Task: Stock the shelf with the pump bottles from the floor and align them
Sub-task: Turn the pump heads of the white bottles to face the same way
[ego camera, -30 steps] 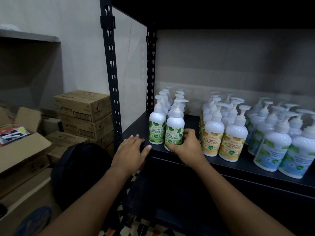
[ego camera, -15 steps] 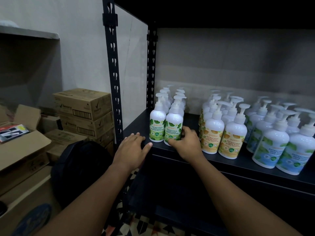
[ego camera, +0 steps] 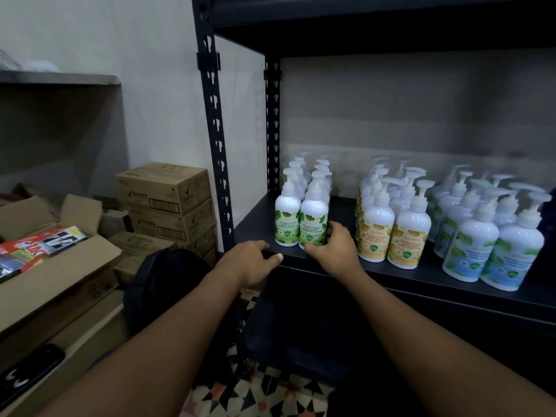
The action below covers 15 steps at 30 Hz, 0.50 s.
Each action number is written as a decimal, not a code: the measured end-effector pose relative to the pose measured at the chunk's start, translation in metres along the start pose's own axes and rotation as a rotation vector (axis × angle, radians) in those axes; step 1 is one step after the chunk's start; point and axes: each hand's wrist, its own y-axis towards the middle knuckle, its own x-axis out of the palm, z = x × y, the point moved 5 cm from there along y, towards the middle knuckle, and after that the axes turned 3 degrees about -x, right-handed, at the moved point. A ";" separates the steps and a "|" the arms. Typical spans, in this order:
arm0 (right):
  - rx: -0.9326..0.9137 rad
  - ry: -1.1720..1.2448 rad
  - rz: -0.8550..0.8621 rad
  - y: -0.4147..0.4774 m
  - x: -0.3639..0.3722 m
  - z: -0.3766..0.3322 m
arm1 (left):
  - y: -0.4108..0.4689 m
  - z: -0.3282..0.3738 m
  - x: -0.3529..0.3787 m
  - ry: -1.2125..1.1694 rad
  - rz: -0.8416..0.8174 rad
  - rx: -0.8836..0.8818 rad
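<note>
White pump bottles stand in rows on the black shelf [ego camera: 255,219]: green-label ones [ego camera: 287,216] at the left, orange-label ones [ego camera: 374,230] in the middle, blue-label ones [ego camera: 469,248] at the right. My right hand [ego camera: 334,254] grips the base of the front right green-label bottle [ego camera: 313,215], fingers curled round its right side. That bottle stands upright, touching its left neighbour. My left hand [ego camera: 249,263] rests on the shelf's front left edge, holding nothing.
The black slotted upright post [ego camera: 215,130] rises just left of my left hand. Stacked cardboard boxes [ego camera: 164,191], an open box with packets [ego camera: 60,266] and a dark bag [ego camera: 168,275] sit on the floor at the left. Patterned floor tiles [ego camera: 270,392] show below.
My right hand has slid the front green-label bottle slightly back, closer in line with its neighbour. My left hand's fingers have curled a little on the shelf edge.
</note>
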 end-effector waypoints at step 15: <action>-0.197 0.064 -0.145 -0.051 -0.146 -0.053 | -0.077 0.116 -0.103 -0.377 0.256 0.168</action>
